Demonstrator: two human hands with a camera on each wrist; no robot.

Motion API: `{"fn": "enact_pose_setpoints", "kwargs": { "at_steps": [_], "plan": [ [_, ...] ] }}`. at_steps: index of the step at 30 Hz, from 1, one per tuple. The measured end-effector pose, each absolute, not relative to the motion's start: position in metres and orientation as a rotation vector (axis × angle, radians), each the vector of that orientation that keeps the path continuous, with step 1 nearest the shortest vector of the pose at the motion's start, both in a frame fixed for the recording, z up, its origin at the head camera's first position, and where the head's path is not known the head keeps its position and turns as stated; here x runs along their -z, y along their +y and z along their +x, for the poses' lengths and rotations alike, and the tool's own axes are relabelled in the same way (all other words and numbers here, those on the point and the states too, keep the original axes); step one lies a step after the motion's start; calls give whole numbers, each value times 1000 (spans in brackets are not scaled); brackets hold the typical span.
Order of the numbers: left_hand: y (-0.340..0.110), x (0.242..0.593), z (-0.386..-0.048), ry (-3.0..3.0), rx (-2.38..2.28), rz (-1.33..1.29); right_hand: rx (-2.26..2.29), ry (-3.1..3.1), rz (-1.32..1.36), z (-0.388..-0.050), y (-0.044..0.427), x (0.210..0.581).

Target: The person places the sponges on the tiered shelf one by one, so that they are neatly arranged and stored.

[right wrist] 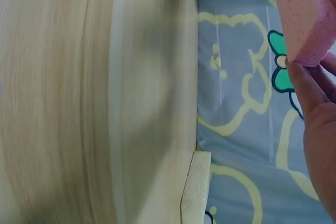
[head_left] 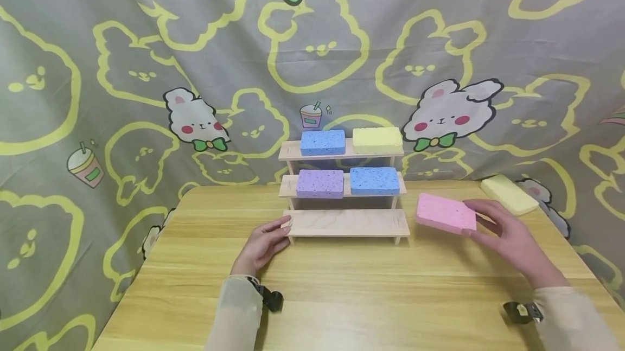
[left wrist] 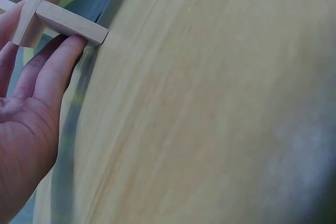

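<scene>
A pink sponge (head_left: 445,213) hangs above the table, pinched at its right end between the thumb and fingers of my right hand (head_left: 511,238). In the right wrist view the sponge (right wrist: 305,17) shows at the top right. My left hand (head_left: 263,245) holds the left end of the lowest step of a three-step wooden rack (head_left: 342,223). Fingers touch a leg (left wrist: 73,22) of it in the left wrist view. That lowest step bears no sponge. On the middle step lie a purple sponge (head_left: 319,184) and a blue sponge (head_left: 375,181).
The top step carries another blue sponge (head_left: 323,142) and a yellow sponge (head_left: 377,140). A pale yellow sponge (head_left: 509,195) lies at the table's back right, beyond my right hand. Behind the wooden table (head_left: 342,297) hangs a patterned grey curtain (head_left: 342,31).
</scene>
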State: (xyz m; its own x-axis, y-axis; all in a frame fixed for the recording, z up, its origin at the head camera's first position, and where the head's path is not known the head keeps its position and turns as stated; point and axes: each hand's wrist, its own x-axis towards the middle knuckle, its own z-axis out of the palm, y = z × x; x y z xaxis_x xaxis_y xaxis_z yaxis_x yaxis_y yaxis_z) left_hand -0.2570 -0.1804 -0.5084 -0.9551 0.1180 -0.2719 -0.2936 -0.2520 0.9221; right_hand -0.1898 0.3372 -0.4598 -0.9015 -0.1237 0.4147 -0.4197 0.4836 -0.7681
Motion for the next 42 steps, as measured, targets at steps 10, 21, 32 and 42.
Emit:
{"fn": "enact_pose_setpoints", "kwargs": {
  "at_steps": [10, 21, 32, 42],
  "plan": [
    [-180, 509, -257, 1747, -2267, -212, -1405, -2449, 519, -185, 320, 454],
    [-182, 505, -257, 1737, -2267, -189, -1428, -2454, 558, -191, 307, 456],
    [-180, 507, -255, 1810, -2255, -130, -1418, -2525, 549, -190, 298, 458],
    [-171, 500, -257, 1910, -2244, -104, -1420, -2539, 584, -193, 285, 456]
  ]
}}
